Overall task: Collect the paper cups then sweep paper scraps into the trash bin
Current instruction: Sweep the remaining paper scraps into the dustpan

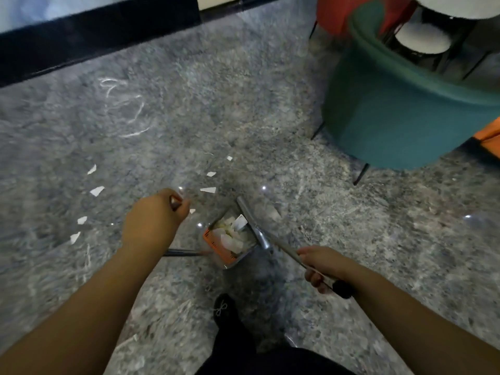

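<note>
Head view: our left hand (157,215) gripped the broom handle (176,203), our right hand (322,266) gripped the dustpan (232,239) handle; scraps (96,190) lay beyond our left hand.

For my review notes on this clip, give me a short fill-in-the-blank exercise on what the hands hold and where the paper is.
1. The right hand grips the long handle of the ____, which already holds paper.
2. The left hand grips the top of a ____ handle.
3. Loose paper scraps still lie on the ____.
4. The armchair at upper right is ____ in colour.

Missing words: dustpan; broom; floor; green
</note>
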The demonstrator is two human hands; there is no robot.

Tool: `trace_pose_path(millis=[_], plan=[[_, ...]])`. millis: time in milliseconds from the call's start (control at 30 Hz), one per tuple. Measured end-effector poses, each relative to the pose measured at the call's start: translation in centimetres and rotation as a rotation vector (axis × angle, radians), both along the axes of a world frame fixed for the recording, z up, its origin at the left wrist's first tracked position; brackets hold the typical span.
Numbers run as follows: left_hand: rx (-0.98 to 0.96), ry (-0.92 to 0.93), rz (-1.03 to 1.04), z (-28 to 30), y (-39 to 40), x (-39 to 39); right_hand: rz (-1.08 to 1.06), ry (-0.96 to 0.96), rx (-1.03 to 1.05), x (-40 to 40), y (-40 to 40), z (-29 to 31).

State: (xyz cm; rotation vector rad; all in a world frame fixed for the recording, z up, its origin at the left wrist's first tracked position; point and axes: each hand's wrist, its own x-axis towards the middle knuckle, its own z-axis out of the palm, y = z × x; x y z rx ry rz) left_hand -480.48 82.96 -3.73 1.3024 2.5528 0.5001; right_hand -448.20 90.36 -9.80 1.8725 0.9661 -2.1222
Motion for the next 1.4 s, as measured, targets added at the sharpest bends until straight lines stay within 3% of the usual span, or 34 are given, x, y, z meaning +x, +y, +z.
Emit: trace_pose_path(millis=[300,633,1067,1400], plan=[[-0.032,-0.006,0.144,0.0,1.3,-11.9,0.059,0.021,0.017,-12.2,5.8,-1.5],[-0.154,-0.002,0.354,-0.2,3.6,-19.9,0.069,-0.062,0.045,-21.3,16.2,-1.1],[-0.24,-0.043,0.646,-0.9,6.8,-24.1,0.219,-0.214,0.144,-30.0,35.1,-3.5],[-0.188,0.0,0.788,-0.7,4.7,-27.1,0.407,-0.209,0.108,-38.5,37.8,-7.7]])
